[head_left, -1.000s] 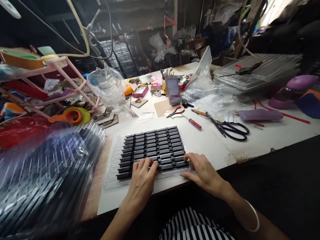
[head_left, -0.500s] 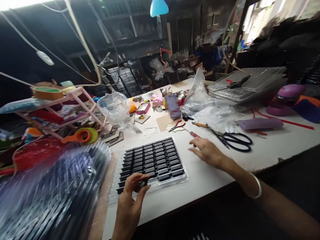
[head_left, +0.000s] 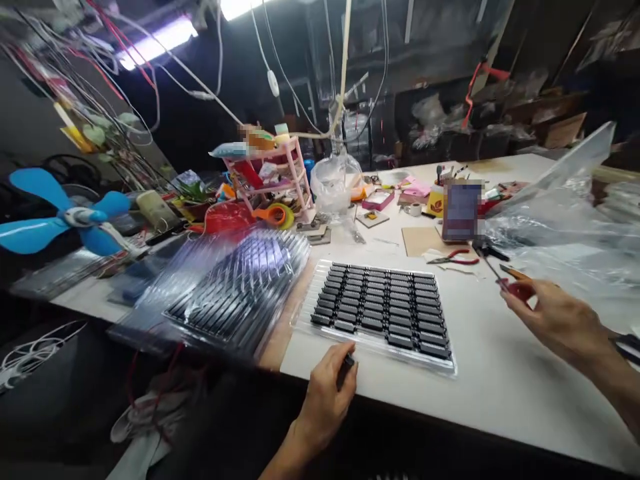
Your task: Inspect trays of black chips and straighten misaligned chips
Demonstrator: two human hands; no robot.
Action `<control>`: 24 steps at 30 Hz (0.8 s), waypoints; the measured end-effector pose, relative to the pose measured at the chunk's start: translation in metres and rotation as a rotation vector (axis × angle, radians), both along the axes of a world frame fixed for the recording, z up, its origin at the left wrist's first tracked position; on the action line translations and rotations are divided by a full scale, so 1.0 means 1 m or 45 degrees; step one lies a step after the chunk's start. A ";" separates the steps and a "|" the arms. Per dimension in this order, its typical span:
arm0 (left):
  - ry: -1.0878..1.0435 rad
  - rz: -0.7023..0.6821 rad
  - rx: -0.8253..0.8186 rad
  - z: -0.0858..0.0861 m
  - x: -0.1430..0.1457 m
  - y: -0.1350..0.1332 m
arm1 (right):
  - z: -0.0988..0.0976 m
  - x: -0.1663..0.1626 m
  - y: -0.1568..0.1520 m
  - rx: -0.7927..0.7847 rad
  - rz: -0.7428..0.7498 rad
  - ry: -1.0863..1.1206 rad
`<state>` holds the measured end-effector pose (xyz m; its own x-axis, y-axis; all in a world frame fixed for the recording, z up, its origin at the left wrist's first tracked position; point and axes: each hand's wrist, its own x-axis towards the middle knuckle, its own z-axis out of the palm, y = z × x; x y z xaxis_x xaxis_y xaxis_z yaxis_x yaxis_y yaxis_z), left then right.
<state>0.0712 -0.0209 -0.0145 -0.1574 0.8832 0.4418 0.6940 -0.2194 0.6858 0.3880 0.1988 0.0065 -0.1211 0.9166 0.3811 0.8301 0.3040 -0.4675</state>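
My left hand (head_left: 325, 397), at the table's front edge, is closed on a small black plastic part (head_left: 346, 365), mostly covered by the fingers. Just beyond it lies a clear plastic tray (head_left: 306, 297) holding rows of similar black parts (head_left: 373, 323). Gaps show along the tray's near edge. To the right, my right hand (head_left: 563, 320) grips a screwdriver (head_left: 519, 291) by its red handle, the thin shaft pointing away to the left. Red-handled pliers (head_left: 457, 258) lie beyond, and the dark scissors (head_left: 627, 347) are partly hidden behind my right wrist.
Stacked plastic-wrapped trays (head_left: 225, 293) stand left of the tray. A blue fan (head_left: 77, 217) is at far left. Behind are a pink rack (head_left: 295, 170), a phone-like device (head_left: 461, 212) and a cardboard piece (head_left: 420, 241). Clear plastic bags (head_left: 560, 227) cover the right.
The view has swung left. My right hand, empty before, now has the screwdriver by its handle. My left hand has drawn back from over the tray to its near side, still with the black part.
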 end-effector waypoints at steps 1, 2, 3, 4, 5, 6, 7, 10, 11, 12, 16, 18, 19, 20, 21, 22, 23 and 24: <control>-0.001 0.010 -0.004 0.000 0.000 0.000 | 0.009 -0.005 -0.015 -0.019 -0.007 0.134; -0.013 0.022 -0.017 -0.001 0.001 0.000 | 0.019 -0.011 -0.031 -0.029 -0.024 0.333; -0.032 0.033 -0.037 -0.001 0.001 0.001 | 0.027 -0.020 -0.048 -0.039 0.034 0.562; -0.056 0.044 -0.058 -0.003 0.001 0.002 | 0.034 -0.031 -0.064 -0.030 0.116 0.756; -0.080 0.054 -0.072 -0.004 0.001 0.003 | 0.039 -0.043 -0.079 -0.080 0.227 0.852; -0.097 0.063 -0.077 -0.006 0.002 0.003 | 0.041 -0.055 -0.092 -0.113 0.339 0.939; -0.111 0.071 -0.073 -0.007 0.002 0.004 | 0.042 -0.067 -0.104 -0.180 0.449 0.990; -0.131 0.085 -0.027 -0.010 0.003 0.005 | 0.035 -0.099 -0.129 -0.434 0.762 1.035; -0.134 0.085 -0.009 -0.010 0.004 0.006 | 0.033 -0.109 -0.134 -0.512 0.845 1.021; -0.136 0.084 0.007 -0.010 0.004 0.006 | 0.031 -0.117 -0.137 -0.569 0.909 0.999; -0.155 0.077 0.047 -0.010 0.005 0.008 | 0.035 -0.144 -0.144 -0.543 1.053 0.865; -0.173 0.071 0.047 -0.010 0.005 0.008 | 0.041 -0.153 -0.146 -0.392 1.156 0.848; -0.184 0.067 0.045 -0.009 0.005 0.008 | 0.044 -0.158 -0.147 -0.296 1.232 0.881; -0.193 0.065 0.045 -0.009 0.005 0.008 | 0.045 -0.162 -0.147 -0.188 1.305 0.935; -0.201 0.064 0.050 -0.009 0.005 0.008 | 0.046 -0.167 -0.147 -0.088 1.357 0.975; -0.207 0.064 0.058 -0.009 0.004 0.008 | 0.045 -0.171 -0.147 -0.003 1.387 0.972; -0.212 0.068 0.071 -0.009 0.004 0.008 | 0.044 -0.175 -0.146 0.048 1.400 0.907; -0.217 0.072 0.084 -0.009 0.004 0.008 | 0.043 -0.179 -0.146 0.069 1.404 0.801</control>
